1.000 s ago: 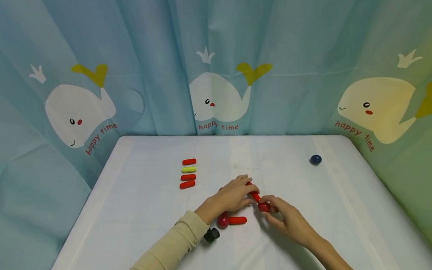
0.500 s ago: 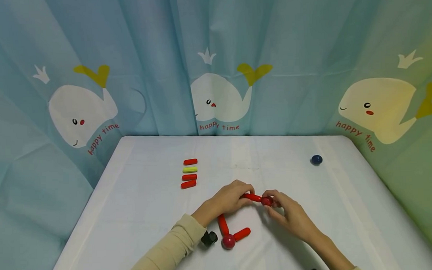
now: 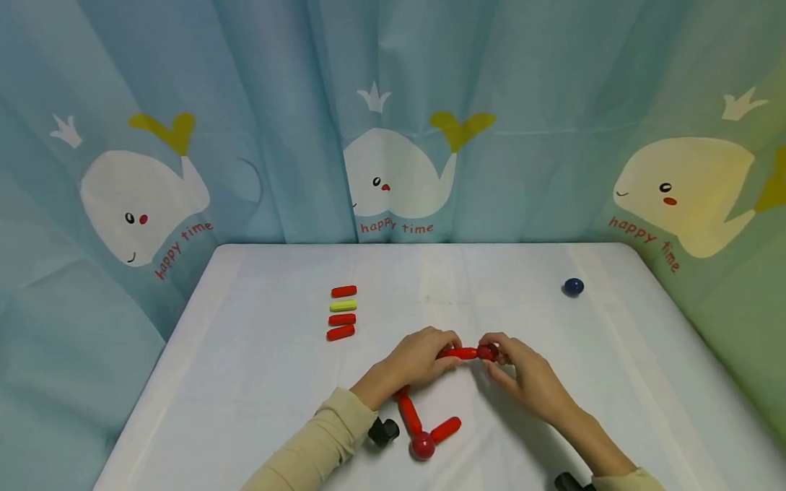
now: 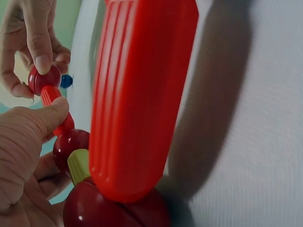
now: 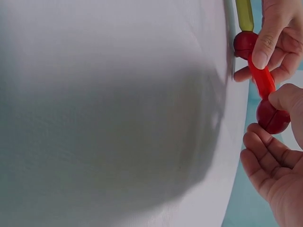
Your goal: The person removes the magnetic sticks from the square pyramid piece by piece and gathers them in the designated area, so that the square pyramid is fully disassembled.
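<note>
Four red balls (image 3: 487, 353), one blue ball (image 3: 573, 287)

On the white rectangular table (image 3: 255, 380), we see short red and yellow-green plastic sticks (image 3: 342, 319) lined up left of centre, a shiny dark-blue ball (image 3: 573, 287) far right, and, before both, a mostly red ball-and-stick chain (image 3: 410, 415).

On the table (image 3: 262, 394), toward its back left, lie four loose sticks: three loose red sticks (image 3: 342, 319) and one loose yellow-green stick (image 3: 343, 306). Near the table's back right is one blue ball (image 3: 573, 287). Around the table's middle is one joined chain: four red balls (image 3: 422, 445), three joined red sticks (image 3: 409, 415), one joined yellow-green stick (image 4: 79, 165). Two hands, one left hand (image 3: 415, 360), one right hand (image 3: 530, 381), are there. Behind the table, three printed whales (image 3: 400, 174).
</note>
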Available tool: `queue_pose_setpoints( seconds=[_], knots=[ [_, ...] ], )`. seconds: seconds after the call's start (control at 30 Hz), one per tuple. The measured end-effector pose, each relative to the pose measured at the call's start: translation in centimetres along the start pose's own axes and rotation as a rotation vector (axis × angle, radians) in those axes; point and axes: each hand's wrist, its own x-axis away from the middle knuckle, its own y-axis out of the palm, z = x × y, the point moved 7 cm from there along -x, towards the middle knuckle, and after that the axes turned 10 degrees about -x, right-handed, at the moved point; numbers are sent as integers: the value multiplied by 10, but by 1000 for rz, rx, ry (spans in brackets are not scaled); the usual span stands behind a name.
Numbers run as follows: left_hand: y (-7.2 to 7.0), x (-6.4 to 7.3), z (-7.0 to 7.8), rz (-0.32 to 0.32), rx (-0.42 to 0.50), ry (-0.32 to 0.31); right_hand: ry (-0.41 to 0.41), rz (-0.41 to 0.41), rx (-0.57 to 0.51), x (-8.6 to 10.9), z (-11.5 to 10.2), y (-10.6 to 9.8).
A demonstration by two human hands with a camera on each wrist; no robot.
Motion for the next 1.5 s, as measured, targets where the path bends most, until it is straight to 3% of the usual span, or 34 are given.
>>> queue_pose_setpoints(
  seconds=[0.57, 0.97, 1.2, 1.37, 1.5],
  knots=[
    [-3, -3, -2, 47, 67, -34, -34, 33, 76, -10, 4, 3],
    [-1, -3, -2, 80, 52, -57, 17, 0, 74, -16, 8, 6],
    [0, -4, -3, 84, 50, -72, -11, -12, 95, -20, 8, 7],
    [2, -3, -8, 59, 110, -103, -13, 21, 153, -20, 21, -8],
    [3, 2, -16, 38, 177, -158, 79, 42, 157, -14, 47, -29]
  ],
)
